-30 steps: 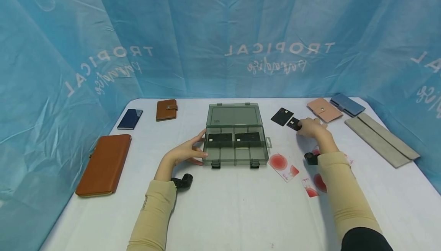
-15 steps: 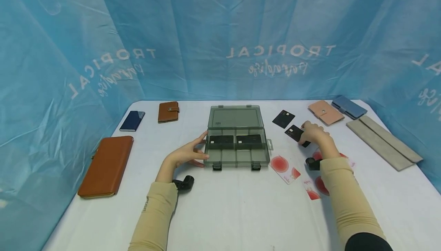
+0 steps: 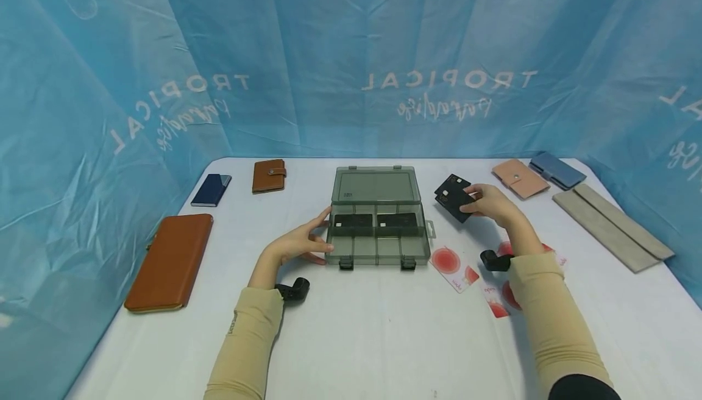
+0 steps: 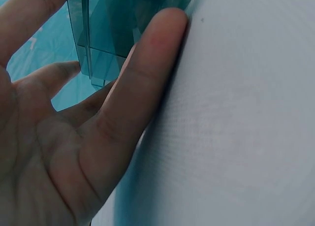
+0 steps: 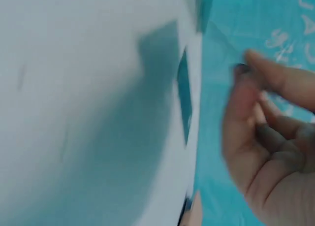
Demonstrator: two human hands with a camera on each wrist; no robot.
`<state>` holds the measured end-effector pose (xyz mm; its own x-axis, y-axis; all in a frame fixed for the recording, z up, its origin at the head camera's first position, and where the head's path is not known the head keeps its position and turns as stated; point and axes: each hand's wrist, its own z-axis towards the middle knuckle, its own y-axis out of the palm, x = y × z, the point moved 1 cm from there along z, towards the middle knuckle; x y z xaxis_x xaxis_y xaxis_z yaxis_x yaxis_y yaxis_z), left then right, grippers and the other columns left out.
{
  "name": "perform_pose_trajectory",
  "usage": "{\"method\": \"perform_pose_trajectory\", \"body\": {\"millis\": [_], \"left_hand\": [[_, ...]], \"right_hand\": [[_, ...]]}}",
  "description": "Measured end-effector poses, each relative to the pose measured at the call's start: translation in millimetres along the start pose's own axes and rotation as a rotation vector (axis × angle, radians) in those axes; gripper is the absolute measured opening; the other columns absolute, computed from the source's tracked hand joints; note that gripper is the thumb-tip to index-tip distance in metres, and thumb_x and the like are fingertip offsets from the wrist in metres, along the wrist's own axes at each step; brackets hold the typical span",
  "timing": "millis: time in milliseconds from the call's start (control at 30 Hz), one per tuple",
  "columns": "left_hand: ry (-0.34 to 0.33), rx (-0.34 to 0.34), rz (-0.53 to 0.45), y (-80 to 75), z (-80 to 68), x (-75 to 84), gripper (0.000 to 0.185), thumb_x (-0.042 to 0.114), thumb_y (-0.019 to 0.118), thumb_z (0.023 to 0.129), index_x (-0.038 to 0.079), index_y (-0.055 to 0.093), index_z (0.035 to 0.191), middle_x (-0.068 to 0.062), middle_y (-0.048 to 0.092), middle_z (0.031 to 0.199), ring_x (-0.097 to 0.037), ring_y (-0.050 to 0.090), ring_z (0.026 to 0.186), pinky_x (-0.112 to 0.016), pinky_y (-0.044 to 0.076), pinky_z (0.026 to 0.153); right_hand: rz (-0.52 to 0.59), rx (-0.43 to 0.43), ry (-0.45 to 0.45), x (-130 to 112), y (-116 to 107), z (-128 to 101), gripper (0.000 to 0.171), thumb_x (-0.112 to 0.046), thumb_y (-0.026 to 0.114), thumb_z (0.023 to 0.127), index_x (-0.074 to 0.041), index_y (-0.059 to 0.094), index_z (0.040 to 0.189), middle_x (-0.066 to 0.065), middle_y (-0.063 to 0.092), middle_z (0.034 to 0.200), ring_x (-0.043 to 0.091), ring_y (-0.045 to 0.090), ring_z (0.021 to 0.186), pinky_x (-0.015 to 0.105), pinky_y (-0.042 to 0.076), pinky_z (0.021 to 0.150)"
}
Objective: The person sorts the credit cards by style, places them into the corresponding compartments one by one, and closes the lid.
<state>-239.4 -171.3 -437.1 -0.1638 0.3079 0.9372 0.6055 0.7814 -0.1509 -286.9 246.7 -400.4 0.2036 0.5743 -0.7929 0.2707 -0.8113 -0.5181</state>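
Our left fingers (image 3: 320,229) lie straight against the left wall of the box (image 3: 377,238), the left hand (image 3: 298,242) resting on the tabletop (image 3: 384,327). Our right hand (image 3: 492,202) pinches a black card (image 3: 455,205), lifted just right of the box. Beyond these fingers another black card (image 3: 453,183) lies flat.

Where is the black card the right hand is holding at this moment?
In the head view, the black card is pinched in the right hand, right of the open grey box, overlapping a second black card.
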Motion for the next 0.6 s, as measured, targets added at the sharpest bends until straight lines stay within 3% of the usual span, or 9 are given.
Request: {"method": "perform_pose_trajectory", "body": {"millis": [133,200,267,400,500,600], "left_hand": [[0.02,-0.019,0.001,0.1,-0.7,0.0,0.099,0.017,0.071,0.083,0.034,-0.001,0.149,-0.019,-0.002,0.152,-0.021,0.058,0.091,-0.042,0.056,0.077],[0.033,-0.026,0.005,0.1,-1.0,0.2,0.099,0.02,0.071,0.083,0.033,-0.001,0.149,-0.021,-0.003,0.152,-0.021,0.058,0.091,-0.041,0.056,0.076],[0.034,-0.025,0.008,0.0,-0.8,0.0,0.1,0.021,0.072,0.082,0.033,-0.001,0.149,-0.021,-0.003,0.152,-0.021,0.058,0.091,-0.041,0.056,0.076],[0.003,0.0,0.003,-0.2,2.0,-1.3,0.098,0.017,0.071,0.083,0.036,0.001,0.149,-0.015,0.0,0.154,-0.023,0.058,0.093,-0.042,0.056,0.077],[-0.011,0.01,0.004,-0.4,3.6,-2.1,0.097,0.012,0.069,0.084,0.036,0.0,0.149,-0.014,0.001,0.154,-0.023,0.058,0.093,-0.042,0.056,0.077],[-0.018,0.015,0.008,-0.2,3.3,-1.9,0.095,0.01,0.067,0.085,0.034,0.0,0.149,-0.015,0.001,0.153,-0.022,0.057,0.092,-0.042,0.056,0.076]], "right_hand": [[0.237,0.014,-0.087,-14.3,9.3,-3.7,0.059,-0.014,0.063,0.089,0.007,0.033,0.135,0.012,0.053,0.104,0.007,0.058,0.069,0.019,0.054,0.066],[0.295,0.003,-0.125,-23.5,16.1,-5.0,0.056,-0.016,0.063,0.089,0.008,0.035,0.132,0.001,0.058,0.085,0.005,0.057,0.061,0.016,0.051,0.057],[0.288,-0.001,-0.16,-32.8,23.9,-5.7,0.052,-0.016,0.062,0.09,0.007,0.04,0.13,-0.003,0.059,0.074,0.005,0.056,0.06,0.017,0.05,0.056],[0.184,-0.002,-0.211,-49.2,42.2,-6.2,0.047,-0.019,0.058,0.093,0.0,0.045,0.133,0.004,0.062,0.091,0.017,0.057,0.076,0.032,0.052,0.07],[0.115,-0.057,-0.252,-60.0,57.4,-6.2,0.045,-0.016,0.05,0.097,-0.002,0.041,0.139,0.018,0.056,0.109,0.028,0.055,0.091,0.045,0.05,0.081],[0.052,-0.127,-0.29,-70.9,72.8,-5.8,0.043,-0.01,0.044,0.098,0.0,0.038,0.14,0.024,0.051,0.119,0.031,0.054,0.095,0.049,0.048,0.087]]}}
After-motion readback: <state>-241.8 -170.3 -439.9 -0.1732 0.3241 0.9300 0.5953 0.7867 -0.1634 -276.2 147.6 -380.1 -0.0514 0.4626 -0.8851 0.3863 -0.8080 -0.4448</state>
